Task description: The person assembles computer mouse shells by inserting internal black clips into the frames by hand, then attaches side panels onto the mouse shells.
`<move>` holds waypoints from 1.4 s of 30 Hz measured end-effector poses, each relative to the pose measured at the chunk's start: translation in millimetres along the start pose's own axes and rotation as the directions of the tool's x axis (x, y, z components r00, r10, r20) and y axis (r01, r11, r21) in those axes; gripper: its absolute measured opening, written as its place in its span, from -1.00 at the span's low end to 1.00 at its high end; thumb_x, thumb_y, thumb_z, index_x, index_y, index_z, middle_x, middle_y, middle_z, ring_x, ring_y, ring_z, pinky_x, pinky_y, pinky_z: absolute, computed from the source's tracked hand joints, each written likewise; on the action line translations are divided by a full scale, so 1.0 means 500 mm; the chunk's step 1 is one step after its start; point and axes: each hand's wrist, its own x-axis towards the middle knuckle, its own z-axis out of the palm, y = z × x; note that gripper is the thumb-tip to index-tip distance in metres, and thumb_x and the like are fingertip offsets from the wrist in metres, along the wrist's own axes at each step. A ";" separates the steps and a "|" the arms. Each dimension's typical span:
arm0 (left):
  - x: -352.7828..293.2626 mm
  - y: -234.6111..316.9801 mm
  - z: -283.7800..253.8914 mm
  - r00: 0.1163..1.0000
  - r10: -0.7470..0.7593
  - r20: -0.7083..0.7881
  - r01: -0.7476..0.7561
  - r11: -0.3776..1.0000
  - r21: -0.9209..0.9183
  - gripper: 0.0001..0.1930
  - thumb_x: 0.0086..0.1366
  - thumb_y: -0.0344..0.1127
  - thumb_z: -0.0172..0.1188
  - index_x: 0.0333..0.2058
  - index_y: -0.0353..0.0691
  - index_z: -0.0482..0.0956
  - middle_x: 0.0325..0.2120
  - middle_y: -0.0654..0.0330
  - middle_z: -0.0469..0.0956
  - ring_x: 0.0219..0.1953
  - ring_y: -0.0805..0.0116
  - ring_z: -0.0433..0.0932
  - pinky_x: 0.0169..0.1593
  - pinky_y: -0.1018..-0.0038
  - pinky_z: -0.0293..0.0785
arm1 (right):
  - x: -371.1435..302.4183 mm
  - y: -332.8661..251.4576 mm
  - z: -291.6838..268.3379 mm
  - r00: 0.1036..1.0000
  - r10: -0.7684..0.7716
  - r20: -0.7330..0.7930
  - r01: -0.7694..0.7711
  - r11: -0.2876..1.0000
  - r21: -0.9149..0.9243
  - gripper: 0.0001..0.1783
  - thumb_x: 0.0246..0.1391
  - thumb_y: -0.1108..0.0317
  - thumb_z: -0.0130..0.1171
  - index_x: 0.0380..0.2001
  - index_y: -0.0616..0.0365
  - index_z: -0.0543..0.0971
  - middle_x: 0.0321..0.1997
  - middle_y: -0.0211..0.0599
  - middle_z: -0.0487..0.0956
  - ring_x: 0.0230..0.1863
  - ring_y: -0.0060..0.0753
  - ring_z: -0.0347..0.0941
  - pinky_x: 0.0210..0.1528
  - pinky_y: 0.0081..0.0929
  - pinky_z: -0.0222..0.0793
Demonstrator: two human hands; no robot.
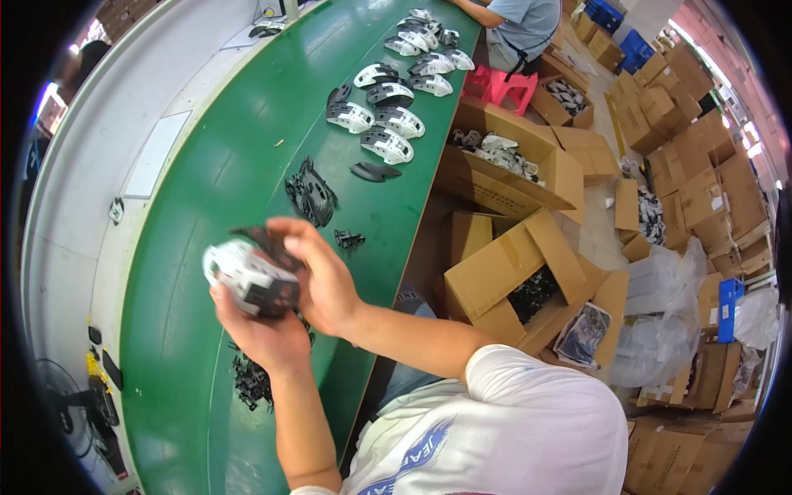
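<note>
A white and black mouse shell (247,274), slightly blurred, is held above the green table. My left hand (268,334) cups it from below, fingers closed around its side. My right hand (322,276) is closed at its far right side, pressing a dark curved plastic piece (268,244) against or just over the shell; whether the two are joined I cannot tell. Beyond my hands lie a pile of black curved plastic parts (310,194) and a few small black pieces (349,239). Under my left wrist, small black parts (252,384) are heaped, partly hidden.
Several white and black mouse shells (388,145) stand along the table's right side, near one black cover (375,172). A co-worker (520,33) sits at the far end by a pink stool (502,87). Open cardboard boxes (495,268) with parts crowd the floor at right.
</note>
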 end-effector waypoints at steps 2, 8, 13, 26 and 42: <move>0.059 -0.010 0.073 0.996 0.085 -0.018 -0.086 0.992 -0.094 -0.50 0.56 0.00 -0.01 0.22 -0.29 0.46 0.13 0.06 0.58 0.16 0.15 0.58 0.22 0.17 0.52 | 0.082 -0.022 0.019 1.000 0.014 0.006 -0.015 0.980 0.197 -0.61 0.47 0.23 -0.06 0.23 0.12 0.46 0.18 -0.19 0.55 0.27 -0.22 0.51 0.32 -0.17 0.47; 0.252 -0.008 0.126 0.965 0.231 0.124 -0.170 0.912 -0.373 -0.58 0.47 -0.13 0.17 0.13 -0.30 0.53 -0.01 0.08 0.64 -0.05 0.26 0.60 -0.08 0.31 0.50 | 0.305 -0.091 0.092 0.992 -0.059 0.116 0.027 0.965 0.260 -0.64 0.45 0.19 0.10 0.16 0.15 0.48 0.04 -0.30 0.58 0.10 -0.36 0.58 0.27 -0.41 0.53; 0.367 -0.022 0.151 0.927 0.274 0.257 -0.084 0.819 -0.568 -0.73 0.42 -0.22 0.19 -0.05 -0.29 0.53 -0.33 0.19 0.54 -0.30 0.40 0.48 -0.30 0.40 0.40 | 0.434 -0.118 0.133 0.978 -0.041 0.205 -0.009 0.971 0.237 -0.61 0.37 0.29 0.24 0.16 0.21 0.47 0.00 -0.35 0.63 0.10 -0.46 0.55 0.32 -0.44 0.46; 0.407 -0.066 0.152 0.957 0.264 -0.124 -0.290 0.909 -0.300 -0.41 0.50 -0.07 0.09 0.31 -0.39 0.39 0.23 -0.08 0.51 0.29 0.04 0.51 0.38 0.11 0.44 | 0.493 -0.108 0.084 0.920 0.191 0.341 -0.150 0.978 -0.144 -0.32 0.21 0.44 0.34 0.34 0.42 0.38 0.13 -0.12 0.59 0.17 -0.41 0.54 0.20 -0.42 0.55; 0.399 -0.076 0.197 0.904 0.364 -0.223 -0.387 0.920 -0.066 -0.40 0.54 -0.04 0.04 0.32 -0.42 0.35 0.24 -0.09 0.47 0.26 0.07 0.52 0.33 0.15 0.51 | 0.500 -0.103 0.073 0.890 0.291 0.352 -0.294 0.955 -0.046 -0.26 0.12 0.57 0.13 0.42 0.38 0.31 0.28 -0.07 0.48 0.40 -0.38 0.39 0.36 -0.35 0.48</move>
